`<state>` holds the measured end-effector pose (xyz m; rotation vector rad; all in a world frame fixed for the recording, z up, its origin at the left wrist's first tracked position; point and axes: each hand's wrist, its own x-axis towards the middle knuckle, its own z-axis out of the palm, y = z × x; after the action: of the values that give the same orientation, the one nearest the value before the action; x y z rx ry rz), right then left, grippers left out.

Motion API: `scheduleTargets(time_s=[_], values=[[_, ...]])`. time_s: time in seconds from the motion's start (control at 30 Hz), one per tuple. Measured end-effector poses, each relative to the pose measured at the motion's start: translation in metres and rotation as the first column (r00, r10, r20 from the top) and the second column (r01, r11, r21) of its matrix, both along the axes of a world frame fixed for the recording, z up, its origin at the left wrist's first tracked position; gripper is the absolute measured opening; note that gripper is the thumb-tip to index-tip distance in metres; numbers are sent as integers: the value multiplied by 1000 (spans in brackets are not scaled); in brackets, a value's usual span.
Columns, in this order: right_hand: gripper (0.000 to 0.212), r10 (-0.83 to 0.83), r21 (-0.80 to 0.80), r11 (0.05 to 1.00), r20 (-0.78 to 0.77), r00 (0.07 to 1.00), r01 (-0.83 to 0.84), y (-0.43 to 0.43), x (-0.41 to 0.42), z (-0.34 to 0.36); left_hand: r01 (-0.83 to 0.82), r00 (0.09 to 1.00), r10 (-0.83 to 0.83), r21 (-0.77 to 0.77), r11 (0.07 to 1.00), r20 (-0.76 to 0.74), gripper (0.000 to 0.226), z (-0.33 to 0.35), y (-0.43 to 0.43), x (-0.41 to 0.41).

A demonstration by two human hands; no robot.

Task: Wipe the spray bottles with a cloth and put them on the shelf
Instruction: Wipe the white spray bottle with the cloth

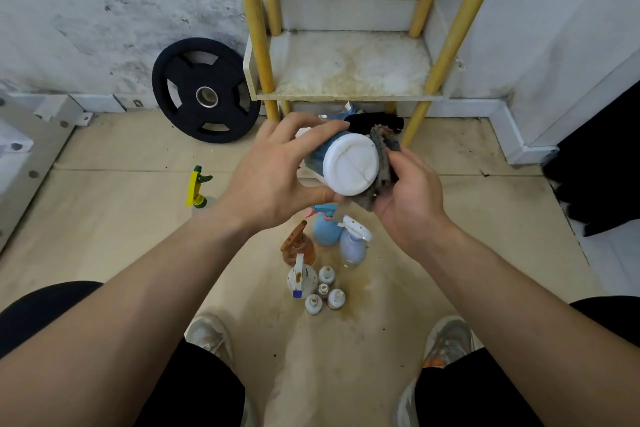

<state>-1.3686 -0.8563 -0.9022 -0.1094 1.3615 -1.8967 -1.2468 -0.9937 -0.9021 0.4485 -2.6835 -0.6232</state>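
My left hand [273, 170] grips a blue bottle [348, 163] tipped on its side, its round white base facing me. My right hand [408, 194] holds a grey cloth [382, 156] pressed against the bottle's right side. The bottle's spray head is hidden behind my left hand. Below my hands, on the floor, stand a blue spray bottle [325, 229], a pale lilac one [353, 243], a brown one [298, 246], a white one [300, 276] and several small white bottles [325, 291]. The stained white shelf [349, 69] with yellow posts stands straight ahead.
A yellow and green spray bottle [196, 187] stands alone on the floor at left. A black weight plate [206, 90] leans on the wall left of the shelf. Dark cloth and clutter [375, 121] lie under the shelf. My shoes [207, 336] are near the bottom.
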Motion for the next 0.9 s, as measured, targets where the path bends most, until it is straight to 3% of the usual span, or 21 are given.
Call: scheduleTargets(time_s=[0.2, 0.27, 0.3, 0.37, 0.43, 0.57, 0.67, 0.8, 0.9], values=[[27, 10, -73, 997, 37, 999, -8, 1, 9, 0, 76, 997, -66, 219, 973, -50, 81, 6, 1, 1], [27, 1, -85, 996, -95, 996, -9, -2, 11, 3, 64, 993, -35, 272, 960, -110, 75, 9, 3, 0], [28, -6, -69, 998, -239, 971, -11, -2, 11, 4, 61, 990, -19, 305, 951, -138, 73, 10, 5, 0], [37, 37, 20, 999, -604, 796, -32, 0, 10, 5, 63, 985, 4, 379, 923, -173, 71, 11, 9, -2], [48, 136, 131, 990, -801, 583, -50, 4, 8, 7, 68, 981, 13, 408, 910, -194, 71, 11, 14, -3], [54, 229, 203, 973, -920, 317, -112, 7, 0, 11, 64, 975, 30, 412, 909, -219, 69, 13, 18, -4], [54, 249, 220, 963, -947, 204, -158, 8, -3, 14, 68, 978, 12, 368, 927, -210, 62, 14, 19, -6], [49, 267, 232, 961, -916, 299, -148, 6, -6, 18, 22, 994, 9, 270, 963, -111, 63, 10, 18, -8], [36, 268, 219, 964, -787, 556, -154, 0, -8, 12, -4, 998, 12, 147, 989, -55, 74, 7, 20, -7]])
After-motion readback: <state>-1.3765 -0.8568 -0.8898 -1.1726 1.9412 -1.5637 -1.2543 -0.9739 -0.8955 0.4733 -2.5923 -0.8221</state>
